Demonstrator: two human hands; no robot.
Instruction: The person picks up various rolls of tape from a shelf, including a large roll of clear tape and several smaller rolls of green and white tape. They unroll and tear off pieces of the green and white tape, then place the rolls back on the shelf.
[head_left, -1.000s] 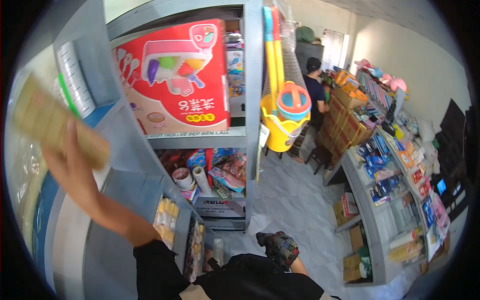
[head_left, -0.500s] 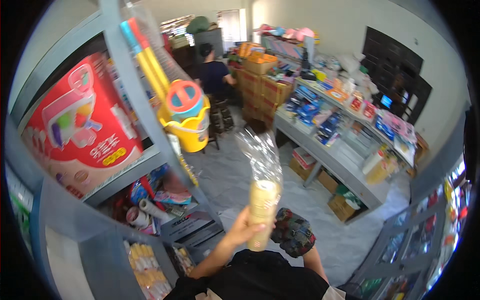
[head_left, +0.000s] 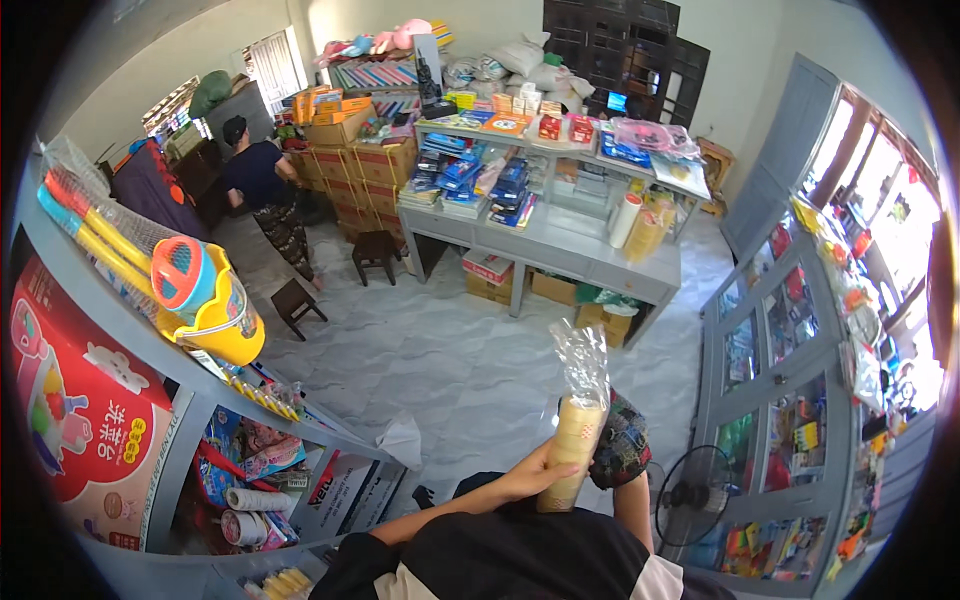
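My left hand [head_left: 541, 473] is closed around the lower part of a pack of tape rolls [head_left: 577, 432]. The pale yellow rolls are stacked in a column inside a clear plastic sleeve, whose loose, crinkled end [head_left: 583, 362] sticks up above them. The column stands nearly upright in front of my chest, leaning slightly right. Beside it, at the end of my right forearm [head_left: 632, 508], a dark patchwork-patterned fabric piece [head_left: 618, 440] hides my right hand. Whether that hand grips the fabric or is covered by it, I cannot tell.
Grey shelving [head_left: 180, 440] on the left holds a red toy box [head_left: 85, 410] and a yellow toy bucket [head_left: 225, 320]. Ahead are a grey desk [head_left: 560, 262] with stationery, two stools [head_left: 376, 255], stacked cartons [head_left: 350, 185] and a person [head_left: 262, 190]. A fan [head_left: 692, 495] and glass cabinet [head_left: 775, 400] stand right.
My view has turned right, so the shelving slid left and the glass cabinet shows more fully. The other person, earlier low by the cartons, now stands upright. The tape pack remains in my left hand.
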